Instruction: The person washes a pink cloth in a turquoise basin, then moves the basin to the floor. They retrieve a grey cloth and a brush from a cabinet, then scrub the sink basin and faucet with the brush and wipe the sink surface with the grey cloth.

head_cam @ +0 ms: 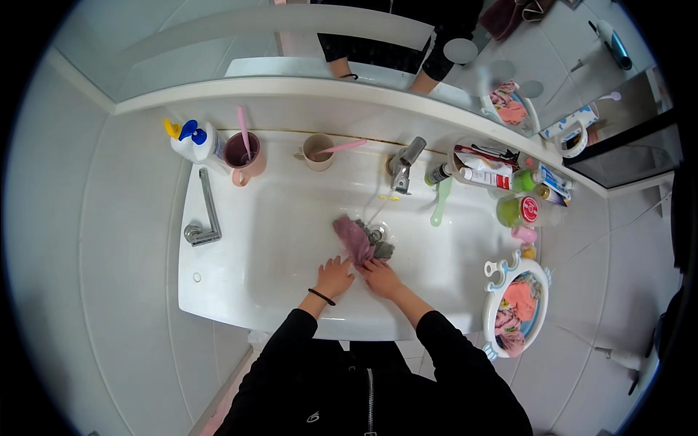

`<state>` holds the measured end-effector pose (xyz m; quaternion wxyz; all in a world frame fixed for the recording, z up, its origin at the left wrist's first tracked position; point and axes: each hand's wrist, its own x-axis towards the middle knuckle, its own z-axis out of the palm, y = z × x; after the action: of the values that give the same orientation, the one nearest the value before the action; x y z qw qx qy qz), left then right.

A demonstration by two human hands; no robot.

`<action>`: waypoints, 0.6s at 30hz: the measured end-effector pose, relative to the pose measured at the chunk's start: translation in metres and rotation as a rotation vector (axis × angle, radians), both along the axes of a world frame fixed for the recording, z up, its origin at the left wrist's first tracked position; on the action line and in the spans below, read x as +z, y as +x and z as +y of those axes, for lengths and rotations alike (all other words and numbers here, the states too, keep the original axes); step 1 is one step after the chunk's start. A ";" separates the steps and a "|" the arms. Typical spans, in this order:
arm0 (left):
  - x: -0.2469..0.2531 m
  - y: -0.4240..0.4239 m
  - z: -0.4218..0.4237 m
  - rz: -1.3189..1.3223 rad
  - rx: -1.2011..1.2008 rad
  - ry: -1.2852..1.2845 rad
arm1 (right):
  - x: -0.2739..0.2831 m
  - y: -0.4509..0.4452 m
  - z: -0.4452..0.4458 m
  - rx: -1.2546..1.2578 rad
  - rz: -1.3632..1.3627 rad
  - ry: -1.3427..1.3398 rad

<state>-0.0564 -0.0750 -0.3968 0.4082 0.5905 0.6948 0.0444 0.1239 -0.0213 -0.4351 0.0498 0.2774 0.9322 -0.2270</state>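
Note:
A wet mauve cloth (353, 238) lies in the white washbasin (294, 218), beside and partly over a dark grey cloth (384, 250). My right hand (381, 279) has its fingertips on the mauve cloth's lower end; whether they grip it cannot be told. Close by on the left, my left hand (334, 278) is low in the basin with fingers apart, its fingertips near the same end. A thin stream of water runs from the metal faucet (402, 169) towards the cloths. The drain (377, 232) shows between the grey folds.
Pump bottles (204, 143), a pink mug (248, 158) and a beige cup (317, 153), both with toothbrushes, line the back ledge. A chrome swivel spout (209, 212) is at left. Right stand toiletries (488, 169), a green-handled item (440, 203) and a small basin of clothes (488, 321).

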 end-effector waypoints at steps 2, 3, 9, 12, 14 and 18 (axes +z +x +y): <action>-0.029 0.000 -0.017 -0.303 0.118 0.014 | 0.004 -0.008 -0.003 -0.253 0.015 -0.022; -0.028 0.004 -0.022 -0.421 0.215 0.006 | 0.005 -0.009 -0.004 -0.391 0.021 -0.036; 0.014 0.014 -0.023 -0.982 1.036 -0.362 | -0.005 -0.038 -0.016 -0.494 0.185 -0.310; 0.013 0.008 -0.021 -1.048 1.306 -0.460 | 0.028 -0.045 -0.013 -0.598 0.506 -0.555; -0.004 0.003 -0.021 -1.146 1.405 -0.510 | 0.072 -0.048 -0.018 -0.653 0.565 -0.799; -0.008 -0.001 -0.018 -1.701 1.316 -0.558 | 0.136 -0.041 -0.024 -0.764 0.559 -1.104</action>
<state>-0.0573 -0.0933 -0.4047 0.7670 -0.2291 0.3519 0.4851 0.0824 -0.0453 -0.2993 -0.1402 0.4497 0.4978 -0.7282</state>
